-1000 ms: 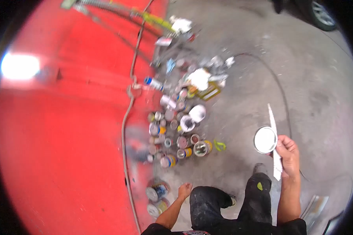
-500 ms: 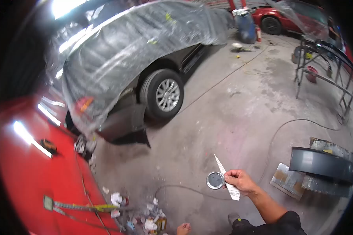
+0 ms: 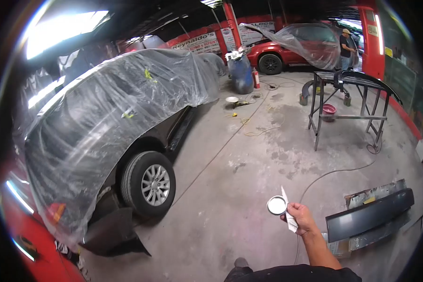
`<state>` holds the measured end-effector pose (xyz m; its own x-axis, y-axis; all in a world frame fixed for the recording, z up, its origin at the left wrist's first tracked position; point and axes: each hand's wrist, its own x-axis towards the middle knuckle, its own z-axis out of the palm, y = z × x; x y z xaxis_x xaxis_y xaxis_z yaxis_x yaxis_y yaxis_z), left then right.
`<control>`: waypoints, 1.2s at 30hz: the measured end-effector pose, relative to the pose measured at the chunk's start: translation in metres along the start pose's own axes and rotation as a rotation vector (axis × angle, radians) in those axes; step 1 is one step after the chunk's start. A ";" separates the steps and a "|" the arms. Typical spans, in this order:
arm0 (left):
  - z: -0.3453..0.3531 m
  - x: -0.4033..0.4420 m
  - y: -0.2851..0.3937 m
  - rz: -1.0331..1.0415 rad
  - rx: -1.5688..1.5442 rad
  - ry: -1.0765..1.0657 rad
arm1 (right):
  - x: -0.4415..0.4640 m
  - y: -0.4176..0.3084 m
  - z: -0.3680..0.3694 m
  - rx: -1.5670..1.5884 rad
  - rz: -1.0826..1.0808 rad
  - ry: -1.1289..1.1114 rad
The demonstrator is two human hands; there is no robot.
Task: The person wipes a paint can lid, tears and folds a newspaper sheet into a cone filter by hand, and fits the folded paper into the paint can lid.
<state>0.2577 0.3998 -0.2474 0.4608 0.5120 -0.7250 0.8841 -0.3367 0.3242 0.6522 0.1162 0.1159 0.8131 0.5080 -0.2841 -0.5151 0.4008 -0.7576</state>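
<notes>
Out in front of my body, my right hand [image 3: 301,218] grips a folded, pointed white paper cone [image 3: 292,223] that looks like a paint strainer. The same fingers are at the edge of a small round metal tin [image 3: 277,205] with a dark rim and a bright, pale face. Whether it is a shallow can or a lid, I cannot tell. The paper's tip rises beside the tin. My left hand is outside the view.
A car under plastic sheeting [image 3: 127,94] stands left, its wheel [image 3: 151,184] exposed. A dark panel [image 3: 369,216] lies right of my hand. Beyond are a metal stand [image 3: 348,113], a hose [image 3: 324,176], a blue drum [image 3: 241,75], a red car [image 3: 286,51] and a person [image 3: 346,49].
The view has lifted and swung right, bringing the far wall and a person into sight. My left hand has left the view. The right hand still holds the cone and tin.
</notes>
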 end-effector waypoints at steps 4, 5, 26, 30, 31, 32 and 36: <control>-0.110 0.120 0.044 0.104 0.219 0.045 | 0.067 -0.056 0.019 0.016 -0.142 0.164; -0.139 0.161 0.054 0.166 0.320 0.094 | 0.086 -0.063 0.016 0.038 -0.201 0.185; -0.284 0.469 0.593 0.025 0.091 -0.240 | 0.667 -0.358 -0.033 0.030 -0.413 0.250; -0.321 0.580 0.704 0.094 0.172 -0.231 | 0.776 -0.408 -0.065 -0.098 -0.494 0.366; -0.333 0.620 0.736 0.126 0.200 -0.214 | 0.804 -0.416 -0.075 -0.035 -0.505 0.380; -0.348 0.658 0.779 0.179 0.241 -0.197 | 0.828 -0.434 -0.076 0.020 -0.521 0.392; -0.437 0.833 0.995 0.651 0.650 0.075 | 0.916 -0.495 -0.092 0.077 -0.542 0.512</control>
<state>1.5552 0.8367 -0.2637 0.8757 0.1085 -0.4706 0.2418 -0.9420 0.2327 1.6769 0.3129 0.1760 0.9732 -0.1863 -0.1349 -0.0088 0.5558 -0.8313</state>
